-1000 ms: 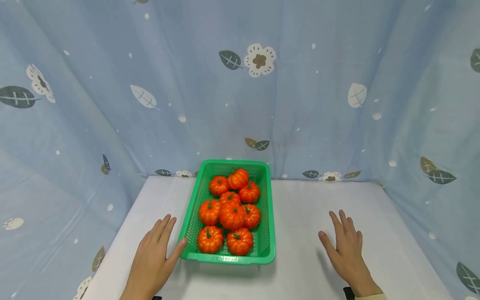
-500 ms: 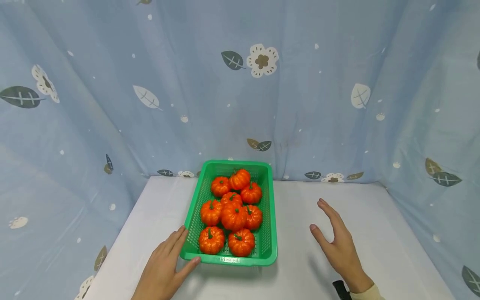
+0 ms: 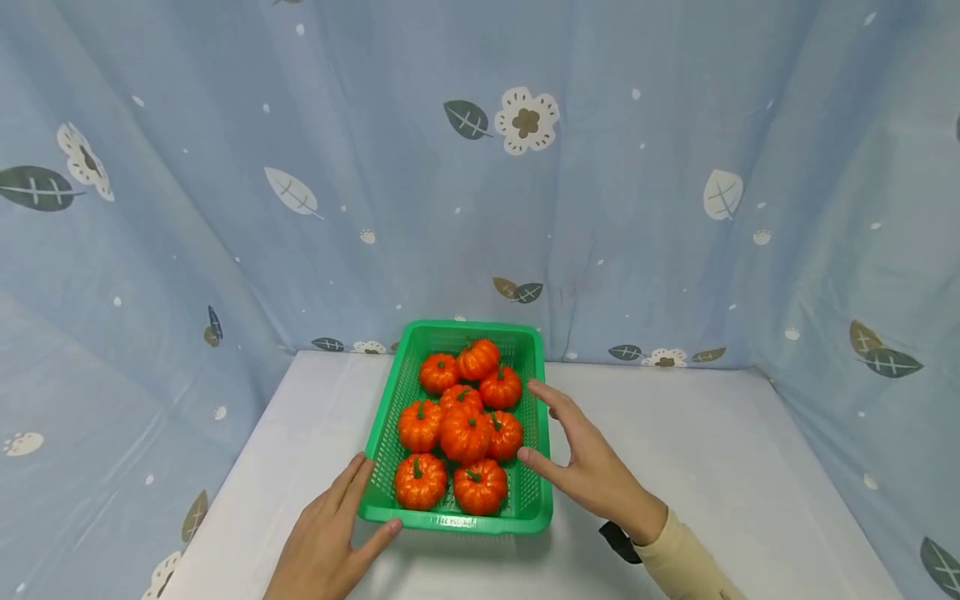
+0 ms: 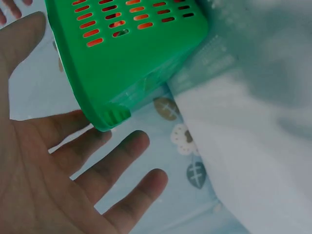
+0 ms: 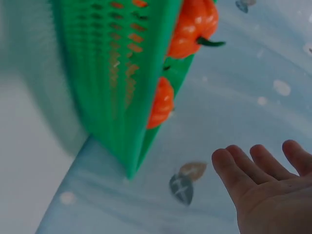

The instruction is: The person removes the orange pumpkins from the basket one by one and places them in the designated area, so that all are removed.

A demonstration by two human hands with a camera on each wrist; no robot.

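A green plastic basket [image 3: 375, 523] with perforated walls stands on the white table and holds several small orange pumpkins [image 3: 421, 482] with green stems. My left hand [image 3: 330, 529] is at the basket's near left corner, fingers straight and thumb spread toward the front rim. In the left wrist view the left fingers [image 4: 114, 163] reach up to the basket's corner. My right hand [image 3: 588, 462] is over the basket's right side, thumb and fingers apart, nothing between them. The right wrist view shows the right fingers [image 5: 263, 168] extended beside the basket wall [image 5: 105, 73], near the pumpkins.
A white-covered table [image 3: 675, 450] extends on both sides of the basket. Behind it and at the sides hangs a light blue curtain [image 3: 600, 183] printed with leaves and flowers. A dark strap [image 3: 619, 542] shows at the right wrist, below a beige sleeve [image 3: 682, 562].
My right hand has swung left from the table's right part to the basket's right rim. My left hand has shifted slightly right and nearer, to the basket's corner. The basket stays in place.
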